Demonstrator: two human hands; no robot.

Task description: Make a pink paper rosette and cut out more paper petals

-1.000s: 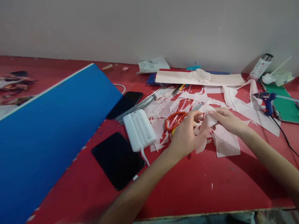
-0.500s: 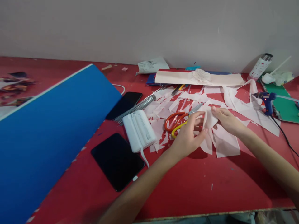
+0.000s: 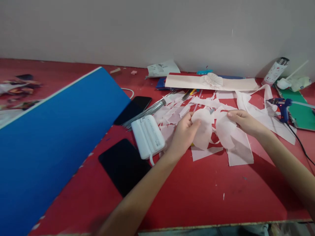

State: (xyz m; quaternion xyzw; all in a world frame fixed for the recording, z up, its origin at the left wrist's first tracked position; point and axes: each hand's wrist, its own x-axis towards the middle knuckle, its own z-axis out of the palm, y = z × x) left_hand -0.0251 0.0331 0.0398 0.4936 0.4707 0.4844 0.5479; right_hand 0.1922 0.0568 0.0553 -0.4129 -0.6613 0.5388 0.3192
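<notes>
Pinched between the thumb and fingers of my left hand (image 3: 185, 131) is a thin, whitish, rounded paper petal (image 3: 202, 132). My right hand (image 3: 243, 121) grips a second rounded paper petal (image 3: 225, 132) by its upper right edge. A gap separates the two pieces, and both are held above the table. Beneath them lie pale pink paper scraps (image 3: 176, 109) and a squarish paper piece (image 3: 241, 152). The scissors are mostly covered by my left hand and its petal; a bit of blade (image 3: 212, 111) shows between the petals.
A white power bank (image 3: 149, 136), a black tablet (image 3: 124, 165) and a phone (image 3: 137, 104) lie left. The large blue board (image 3: 61, 131) slants across the far left. At right are a glue gun (image 3: 283, 106), a green board (image 3: 299, 113) and a bottle (image 3: 275, 72). A cream strip bears a paper flower (image 3: 213, 81).
The folded paper between my hands is now two separate rounded petals. My left hand has moved left, over the scissors, and my right hand has shifted slightly right.
</notes>
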